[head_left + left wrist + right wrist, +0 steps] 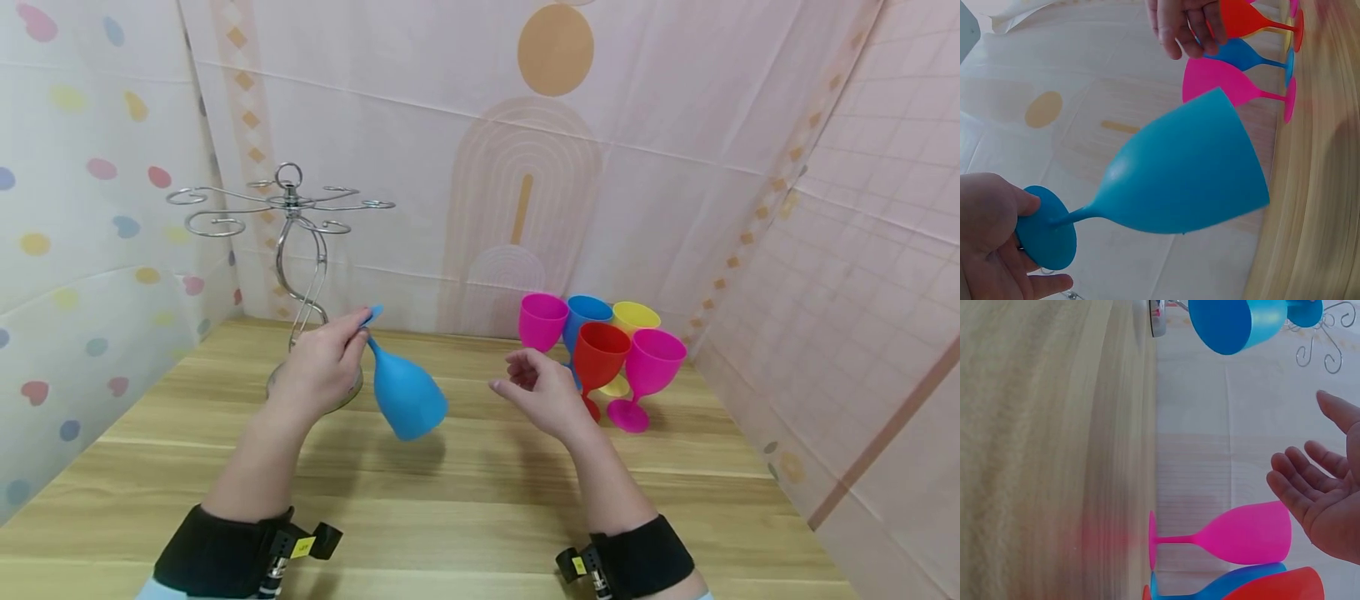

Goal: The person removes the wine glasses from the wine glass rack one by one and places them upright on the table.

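Note:
My left hand (318, 364) grips a blue plastic goblet (408, 392) by its round foot, bowl tipped downward and to the right over the table. In the left wrist view the thumb lies on the flat foot (1047, 228) and the stem leads to the wide bowl. My right hand (546, 393) hovers with loosely bent fingers and nothing in it, left of the standing goblets. Nearest to it are a red goblet (602, 354) and a pink goblet (543, 320). Behind the left hand stands a chrome glass rack (291, 202) with curled arms; its base is partly hidden.
Another blue goblet (588, 313), a yellow goblet (636, 316) and a second pink goblet (654, 362) stand upright in the cluster at the right. The wooden table (465, 517) meets patterned cloth walls at the back and sides.

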The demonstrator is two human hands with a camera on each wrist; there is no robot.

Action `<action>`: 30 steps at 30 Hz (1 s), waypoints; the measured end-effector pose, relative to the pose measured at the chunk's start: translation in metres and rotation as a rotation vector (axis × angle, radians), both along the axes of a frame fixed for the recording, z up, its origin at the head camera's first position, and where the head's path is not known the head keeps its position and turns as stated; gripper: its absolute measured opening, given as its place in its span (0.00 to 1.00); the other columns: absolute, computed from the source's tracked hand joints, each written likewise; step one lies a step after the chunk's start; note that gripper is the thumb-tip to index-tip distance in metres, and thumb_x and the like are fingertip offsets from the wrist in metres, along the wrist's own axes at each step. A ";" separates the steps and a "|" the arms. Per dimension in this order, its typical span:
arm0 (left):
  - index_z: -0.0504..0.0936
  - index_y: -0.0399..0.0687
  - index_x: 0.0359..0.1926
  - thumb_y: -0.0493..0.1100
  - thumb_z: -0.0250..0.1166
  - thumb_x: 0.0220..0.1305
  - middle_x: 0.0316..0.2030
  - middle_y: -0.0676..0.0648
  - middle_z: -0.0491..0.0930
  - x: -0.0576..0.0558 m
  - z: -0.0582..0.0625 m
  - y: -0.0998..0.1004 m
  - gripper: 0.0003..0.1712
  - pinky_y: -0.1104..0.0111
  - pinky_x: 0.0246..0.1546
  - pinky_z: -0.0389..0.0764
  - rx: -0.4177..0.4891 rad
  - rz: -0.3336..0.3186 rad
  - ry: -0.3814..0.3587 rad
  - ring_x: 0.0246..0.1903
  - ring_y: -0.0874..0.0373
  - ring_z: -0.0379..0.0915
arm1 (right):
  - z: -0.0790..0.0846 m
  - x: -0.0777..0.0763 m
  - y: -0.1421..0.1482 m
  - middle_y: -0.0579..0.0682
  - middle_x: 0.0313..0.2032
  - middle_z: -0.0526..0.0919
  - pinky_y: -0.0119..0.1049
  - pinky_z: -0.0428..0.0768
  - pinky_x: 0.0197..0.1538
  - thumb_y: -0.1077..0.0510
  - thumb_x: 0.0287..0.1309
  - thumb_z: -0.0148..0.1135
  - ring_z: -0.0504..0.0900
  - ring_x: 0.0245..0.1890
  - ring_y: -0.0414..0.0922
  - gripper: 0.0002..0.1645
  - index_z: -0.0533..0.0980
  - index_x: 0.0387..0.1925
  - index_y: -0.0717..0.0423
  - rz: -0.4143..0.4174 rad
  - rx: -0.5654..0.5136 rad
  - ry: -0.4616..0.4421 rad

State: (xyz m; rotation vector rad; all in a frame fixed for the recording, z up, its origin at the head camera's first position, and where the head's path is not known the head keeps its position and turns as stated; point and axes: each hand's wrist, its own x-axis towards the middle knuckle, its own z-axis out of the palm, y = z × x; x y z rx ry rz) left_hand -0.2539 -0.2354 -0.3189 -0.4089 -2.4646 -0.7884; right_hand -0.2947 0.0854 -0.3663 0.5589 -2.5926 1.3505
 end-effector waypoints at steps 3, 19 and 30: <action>0.71 0.35 0.71 0.41 0.50 0.81 0.62 0.32 0.76 0.001 -0.001 0.001 0.24 0.45 0.49 0.81 0.032 -0.002 -0.051 0.51 0.38 0.80 | 0.002 0.000 0.001 0.50 0.47 0.83 0.41 0.84 0.50 0.41 0.59 0.73 0.82 0.46 0.45 0.28 0.78 0.55 0.48 -0.007 -0.053 0.043; 0.72 0.32 0.69 0.47 0.49 0.82 0.40 0.37 0.81 -0.009 -0.009 -0.001 0.27 0.63 0.22 0.68 0.203 -0.024 -0.247 0.21 0.53 0.62 | 0.007 0.002 0.002 0.44 0.46 0.83 0.42 0.84 0.53 0.37 0.64 0.67 0.81 0.49 0.45 0.26 0.77 0.55 0.47 0.011 -0.184 0.093; 0.76 0.32 0.65 0.46 0.49 0.81 0.21 0.50 0.68 -0.017 -0.019 -0.005 0.25 0.66 0.24 0.68 0.366 -0.064 -0.351 0.21 0.58 0.62 | 0.007 0.005 0.001 0.45 0.49 0.83 0.43 0.85 0.52 0.39 0.66 0.66 0.82 0.50 0.45 0.26 0.76 0.58 0.46 0.034 -0.207 0.057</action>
